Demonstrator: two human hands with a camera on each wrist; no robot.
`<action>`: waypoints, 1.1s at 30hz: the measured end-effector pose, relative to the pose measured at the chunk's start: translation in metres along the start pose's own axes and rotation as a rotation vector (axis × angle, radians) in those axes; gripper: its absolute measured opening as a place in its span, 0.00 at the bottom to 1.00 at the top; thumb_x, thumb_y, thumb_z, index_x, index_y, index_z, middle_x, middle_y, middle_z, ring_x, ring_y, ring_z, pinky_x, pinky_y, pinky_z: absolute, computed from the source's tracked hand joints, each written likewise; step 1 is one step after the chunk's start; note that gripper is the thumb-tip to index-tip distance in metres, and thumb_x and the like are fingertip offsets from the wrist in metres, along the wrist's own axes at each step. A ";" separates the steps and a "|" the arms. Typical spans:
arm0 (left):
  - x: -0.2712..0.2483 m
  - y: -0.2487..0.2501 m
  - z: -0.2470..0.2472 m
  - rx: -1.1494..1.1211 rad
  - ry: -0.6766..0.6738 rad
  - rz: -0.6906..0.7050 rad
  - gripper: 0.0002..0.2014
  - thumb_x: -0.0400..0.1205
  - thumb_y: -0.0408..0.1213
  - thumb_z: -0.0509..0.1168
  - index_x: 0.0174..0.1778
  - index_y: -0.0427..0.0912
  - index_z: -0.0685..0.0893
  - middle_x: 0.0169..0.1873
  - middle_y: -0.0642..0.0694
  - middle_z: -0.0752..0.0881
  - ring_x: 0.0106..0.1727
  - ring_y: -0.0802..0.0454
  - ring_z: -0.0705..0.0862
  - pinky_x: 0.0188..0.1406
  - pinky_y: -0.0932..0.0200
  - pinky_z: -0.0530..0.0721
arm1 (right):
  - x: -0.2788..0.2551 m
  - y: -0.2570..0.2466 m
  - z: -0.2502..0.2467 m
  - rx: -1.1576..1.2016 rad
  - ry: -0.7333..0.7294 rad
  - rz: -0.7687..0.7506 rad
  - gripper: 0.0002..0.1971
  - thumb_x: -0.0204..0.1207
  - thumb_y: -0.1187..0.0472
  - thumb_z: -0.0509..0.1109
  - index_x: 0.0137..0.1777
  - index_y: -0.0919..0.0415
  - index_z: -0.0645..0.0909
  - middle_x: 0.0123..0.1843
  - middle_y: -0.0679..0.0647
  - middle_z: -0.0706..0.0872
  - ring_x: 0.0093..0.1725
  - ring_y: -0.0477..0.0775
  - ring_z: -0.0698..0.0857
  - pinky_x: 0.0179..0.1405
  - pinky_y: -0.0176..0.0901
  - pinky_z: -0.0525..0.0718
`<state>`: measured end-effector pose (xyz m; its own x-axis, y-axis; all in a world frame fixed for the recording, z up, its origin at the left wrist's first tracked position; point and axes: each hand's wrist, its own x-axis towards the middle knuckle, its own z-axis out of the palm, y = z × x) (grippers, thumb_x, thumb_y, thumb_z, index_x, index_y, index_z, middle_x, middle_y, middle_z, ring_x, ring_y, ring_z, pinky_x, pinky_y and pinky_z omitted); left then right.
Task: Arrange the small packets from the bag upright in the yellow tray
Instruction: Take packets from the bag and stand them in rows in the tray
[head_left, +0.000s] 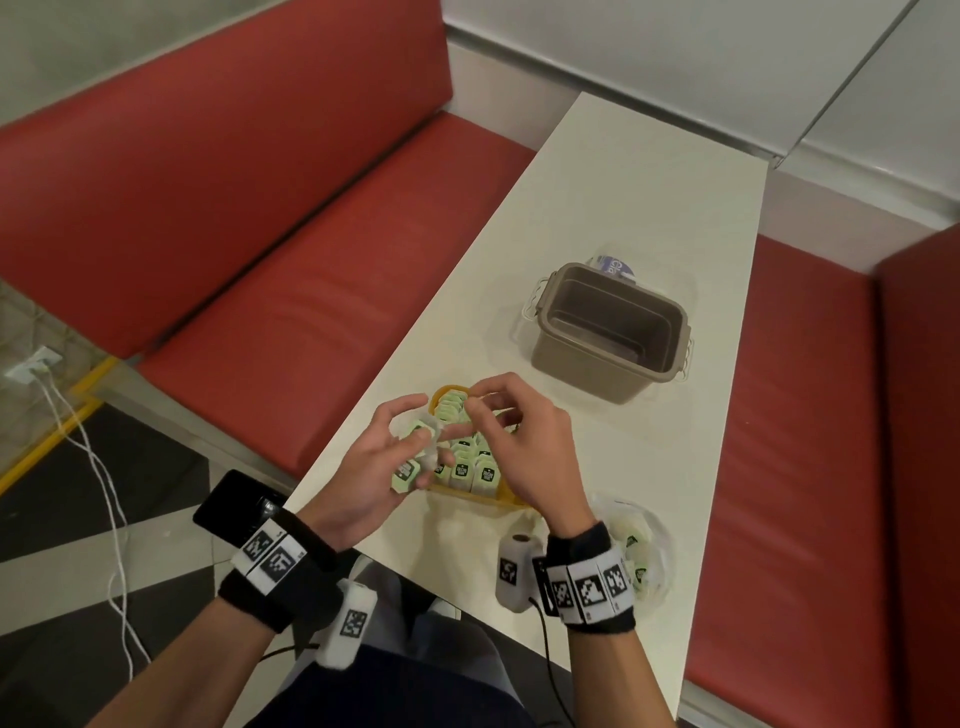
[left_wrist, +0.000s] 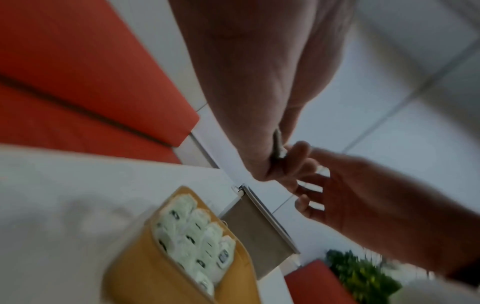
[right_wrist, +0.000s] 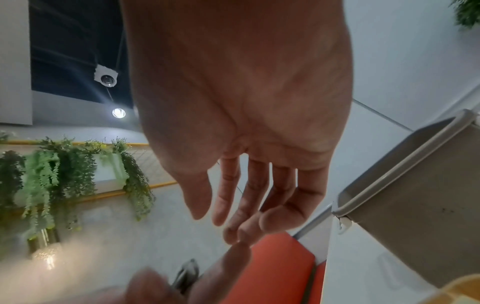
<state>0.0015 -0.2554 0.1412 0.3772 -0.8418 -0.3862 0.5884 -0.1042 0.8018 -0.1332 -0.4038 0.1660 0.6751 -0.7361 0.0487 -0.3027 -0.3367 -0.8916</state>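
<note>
Both hands crowd the space over the yellow tray (head_left: 470, 498): the left hand (head_left: 382, 467) covers its left edge and the right hand (head_left: 524, 447) its right side and far end. Packets (head_left: 467, 465) stand packed in the tray. Beyond it the grey tub (head_left: 608, 332) blocks the far right, while the worktop (head_left: 623, 182) past the tub lies bare. The bag (head_left: 641, 551) sits near the right wrist.

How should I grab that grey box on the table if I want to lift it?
Take the grey box with both hands by its two short ends, coming down from above. It stands upright and open, with no lid, and small clip handles stick out at each end just under the rim, so fingers can probably hook under there. It looks too wide for one hand across the top.
</note>
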 end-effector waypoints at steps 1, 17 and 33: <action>-0.003 0.002 0.003 0.077 -0.023 0.014 0.21 0.94 0.32 0.62 0.82 0.50 0.70 0.49 0.40 0.93 0.45 0.47 0.87 0.38 0.56 0.77 | -0.003 -0.003 0.001 0.030 -0.048 0.005 0.04 0.89 0.52 0.76 0.60 0.45 0.88 0.50 0.40 0.94 0.44 0.38 0.94 0.45 0.33 0.85; 0.004 0.034 0.003 0.690 0.051 0.328 0.07 0.85 0.43 0.79 0.50 0.43 0.92 0.38 0.45 0.92 0.38 0.53 0.84 0.43 0.55 0.82 | -0.013 0.009 -0.009 0.248 -0.273 0.130 0.11 0.82 0.53 0.84 0.60 0.51 0.89 0.51 0.53 0.95 0.51 0.55 0.92 0.51 0.43 0.88; 0.009 0.022 0.017 0.878 0.087 0.473 0.03 0.85 0.41 0.79 0.52 0.49 0.95 0.42 0.58 0.93 0.31 0.63 0.83 0.37 0.74 0.77 | -0.016 -0.002 -0.026 0.119 -0.059 0.053 0.10 0.79 0.54 0.87 0.57 0.45 0.91 0.48 0.42 0.95 0.49 0.44 0.93 0.48 0.36 0.88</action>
<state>0.0058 -0.2747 0.1634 0.5074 -0.8599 0.0552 -0.3592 -0.1528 0.9207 -0.1609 -0.4061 0.1791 0.6999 -0.7139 -0.0234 -0.2594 -0.2235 -0.9395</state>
